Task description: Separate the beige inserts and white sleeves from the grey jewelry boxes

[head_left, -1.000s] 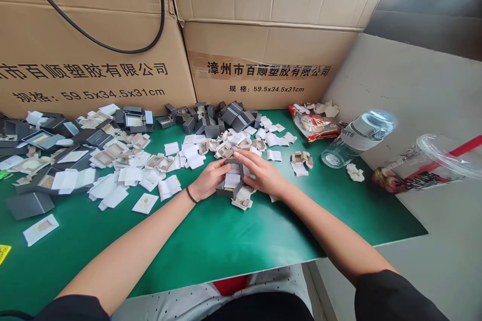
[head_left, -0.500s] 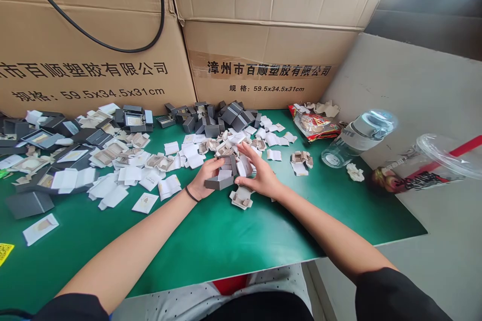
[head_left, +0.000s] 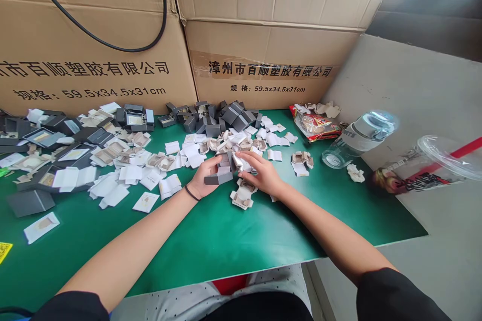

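Note:
My left hand [head_left: 205, 179] grips a small dark grey gift box [head_left: 221, 176], which is tilted open above the green table. A pale lining shows inside it. Close against the box's right side, my right hand [head_left: 259, 173] has its fingers and thumb bent around a folded white paper insert [head_left: 238, 162]; the fingers partly hide this piece. Below the right hand lies a beige cardboard insert [head_left: 242, 197]. Behind both hands spreads a heap of white and beige paper pieces [head_left: 192, 153].
Dark grey boxes [head_left: 235, 115] are piled along the large cartons [head_left: 259, 42]. More opened boxes [head_left: 77, 180] and white cards lie at left. On the right are a red snack bag [head_left: 316, 128], a clear bottle [head_left: 350, 143] and a plastic cup with a straw [head_left: 433, 165].
My right hand has moved slightly left, its fingers closing in beside the box. The grey box has turned a little in my left hand.

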The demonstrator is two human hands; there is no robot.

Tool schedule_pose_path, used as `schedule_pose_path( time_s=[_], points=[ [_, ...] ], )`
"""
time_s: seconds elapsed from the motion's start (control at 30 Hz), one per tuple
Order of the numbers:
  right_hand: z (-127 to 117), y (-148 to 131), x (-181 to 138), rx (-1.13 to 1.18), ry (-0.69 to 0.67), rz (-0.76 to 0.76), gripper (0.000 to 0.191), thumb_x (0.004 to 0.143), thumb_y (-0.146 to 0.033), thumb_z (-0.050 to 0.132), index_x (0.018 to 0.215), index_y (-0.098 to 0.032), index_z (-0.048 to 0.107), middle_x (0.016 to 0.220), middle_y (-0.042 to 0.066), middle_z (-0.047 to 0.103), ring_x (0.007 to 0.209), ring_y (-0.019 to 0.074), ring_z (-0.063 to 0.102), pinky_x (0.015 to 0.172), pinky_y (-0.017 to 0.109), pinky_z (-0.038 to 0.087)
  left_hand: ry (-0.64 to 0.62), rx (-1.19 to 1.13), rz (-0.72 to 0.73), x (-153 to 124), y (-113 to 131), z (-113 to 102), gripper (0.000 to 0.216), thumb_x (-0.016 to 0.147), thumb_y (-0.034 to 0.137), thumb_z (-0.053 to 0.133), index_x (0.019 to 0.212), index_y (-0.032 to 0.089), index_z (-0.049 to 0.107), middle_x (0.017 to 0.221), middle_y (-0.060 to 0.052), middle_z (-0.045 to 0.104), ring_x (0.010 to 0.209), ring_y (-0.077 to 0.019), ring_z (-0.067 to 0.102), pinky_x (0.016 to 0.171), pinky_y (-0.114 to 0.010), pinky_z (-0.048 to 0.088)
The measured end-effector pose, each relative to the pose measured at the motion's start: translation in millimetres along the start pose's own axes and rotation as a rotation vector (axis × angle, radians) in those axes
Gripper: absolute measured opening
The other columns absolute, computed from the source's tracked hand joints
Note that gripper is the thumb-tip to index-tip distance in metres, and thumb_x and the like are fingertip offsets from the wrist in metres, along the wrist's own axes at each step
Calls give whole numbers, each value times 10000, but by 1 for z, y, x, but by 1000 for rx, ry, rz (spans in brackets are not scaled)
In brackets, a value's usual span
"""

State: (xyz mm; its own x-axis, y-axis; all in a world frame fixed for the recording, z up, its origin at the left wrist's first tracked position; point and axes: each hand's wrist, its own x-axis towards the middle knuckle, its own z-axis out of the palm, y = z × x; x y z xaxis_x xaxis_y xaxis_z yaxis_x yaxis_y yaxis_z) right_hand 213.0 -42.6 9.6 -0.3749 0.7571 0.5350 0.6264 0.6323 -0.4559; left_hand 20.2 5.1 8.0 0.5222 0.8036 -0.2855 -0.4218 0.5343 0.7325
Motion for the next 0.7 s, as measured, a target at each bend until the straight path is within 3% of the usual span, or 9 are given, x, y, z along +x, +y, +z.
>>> schedule_pose_path(
  time_s=[0.13,0.3,0.53,0.7],
  points=[
    [-2,-4,-1,-173,-29,67,502,864,-450,500,1325,-272,412,1139,83,574,984,215,579,761,308,520,-19,-34,-11,0,-1,1,219,842,263,503,945,152,662,874,-52,685,748,-160,623,734,-304,501],
    [-1,-5,-1,-225,71,131,483,869,-467,475,1294,-237,449,1022,99,587,921,226,576,691,313,514,-127,-48,-31,-3,0,4,263,864,282,469,1010,155,647,962,-74,682,854,-199,630,839,-385,483],
    [0,-5,1,56,-16,64,505,897,-361,439,1372,-226,330,1287,102,481,1164,213,484,933,358,462,-98,-29,0,-2,-1,4,237,854,250,485,968,141,661,916,-67,691,810,-176,635,814,-336,493],
    [-2,-3,3,267,-3,176,427,924,-380,379,1324,-235,417,1307,92,489,1147,208,504,823,322,525,-67,-37,35,-2,0,6,253,862,234,457,993,120,641,922,-78,691,845,-194,642,852,-356,477]
  ],
)
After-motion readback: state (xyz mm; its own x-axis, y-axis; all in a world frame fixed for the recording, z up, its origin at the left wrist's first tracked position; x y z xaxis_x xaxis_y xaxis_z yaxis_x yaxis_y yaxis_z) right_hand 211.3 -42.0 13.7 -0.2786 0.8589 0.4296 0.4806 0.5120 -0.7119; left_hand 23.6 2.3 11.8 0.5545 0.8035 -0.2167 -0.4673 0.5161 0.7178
